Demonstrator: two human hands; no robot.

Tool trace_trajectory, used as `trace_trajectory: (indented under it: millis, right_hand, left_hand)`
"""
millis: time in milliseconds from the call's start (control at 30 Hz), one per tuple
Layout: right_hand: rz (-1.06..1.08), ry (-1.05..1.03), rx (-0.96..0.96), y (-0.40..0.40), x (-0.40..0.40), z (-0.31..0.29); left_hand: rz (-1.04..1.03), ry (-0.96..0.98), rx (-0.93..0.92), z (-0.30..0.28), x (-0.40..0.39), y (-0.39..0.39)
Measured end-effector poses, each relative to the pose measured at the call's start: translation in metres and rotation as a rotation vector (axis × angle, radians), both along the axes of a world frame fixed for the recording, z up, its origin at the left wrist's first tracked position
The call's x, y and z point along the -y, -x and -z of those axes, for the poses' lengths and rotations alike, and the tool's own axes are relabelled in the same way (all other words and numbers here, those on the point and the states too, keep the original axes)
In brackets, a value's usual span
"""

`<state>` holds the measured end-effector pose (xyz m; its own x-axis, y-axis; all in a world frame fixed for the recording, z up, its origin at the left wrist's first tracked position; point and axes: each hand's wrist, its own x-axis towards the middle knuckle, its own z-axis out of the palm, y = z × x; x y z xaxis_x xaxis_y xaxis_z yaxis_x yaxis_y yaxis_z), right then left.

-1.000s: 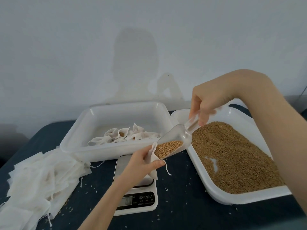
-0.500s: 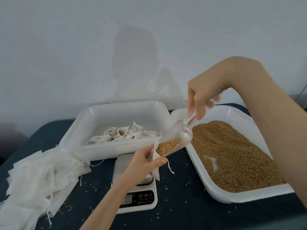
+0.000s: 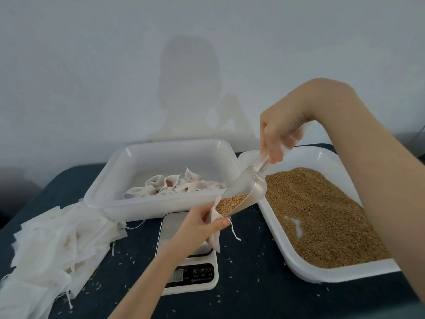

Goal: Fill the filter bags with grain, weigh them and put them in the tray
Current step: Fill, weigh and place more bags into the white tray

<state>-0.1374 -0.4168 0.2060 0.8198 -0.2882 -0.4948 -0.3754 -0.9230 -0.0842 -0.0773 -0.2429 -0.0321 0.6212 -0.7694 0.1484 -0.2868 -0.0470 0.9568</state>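
- Right hand (image 3: 279,132): fingers curled round the handle of a clear plastic scoop (image 3: 245,192); scoop tilted steeply, mouth down and to the left.
- Left hand (image 3: 202,223): thumb and fingers pinch a white filter bag (image 3: 215,233), holding its mouth open against the lip of the scoop.
- Grain in scoop (image 3: 230,203): golden-brown kernels gathered at the lower end, touching the bag opening.
- Bag: thin, translucent white fabric; a drawstring hangs from its right side. It hangs above the scale (image 3: 190,252).
- Scale: white body, silver platform, dark control panel with small round buttons, one showing "M"; remaining print is too small to read.
- Right tray (image 3: 296,259): white, holding bulk grain.
- Far tray (image 3: 142,203): white, containing several filled bags (image 3: 174,186).
- Left, near: loose pile of empty bags (image 3: 55,245) on the dark table (image 3: 253,295).
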Motion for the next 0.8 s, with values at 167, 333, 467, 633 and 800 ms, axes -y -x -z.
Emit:
trace_trajectory:
  millis: [167, 333, 467, 633, 800]
  right_hand:
    - [0.009, 0.028, -0.023, -0.014, -0.001, 0.001]
    - [-0.139, 0.032, 0.005, -0.003, 0.018, 0.015]
    - [-0.152, -0.188, 0.112, 0.013, 0.044, 0.039]
    - [-0.169, -0.353, 0.182, 0.024, 0.07, 0.076]
    - [-0.162, -0.459, 0.253, 0.032, 0.087, 0.106]
  left_hand:
    - [-0.048, -0.012, 0.013, 0.006, 0.001, 0.001]
    - [-0.083, -0.09, 0.042, 0.006, -0.008, -0.008]
    - [-0.097, -0.038, 0.036, -0.003, -0.014, -0.014]
    - [-0.076, 0.014, 0.042, -0.013, -0.018, -0.017]
    - [-0.108, 0.053, 0.002, -0.017, -0.018, -0.018]
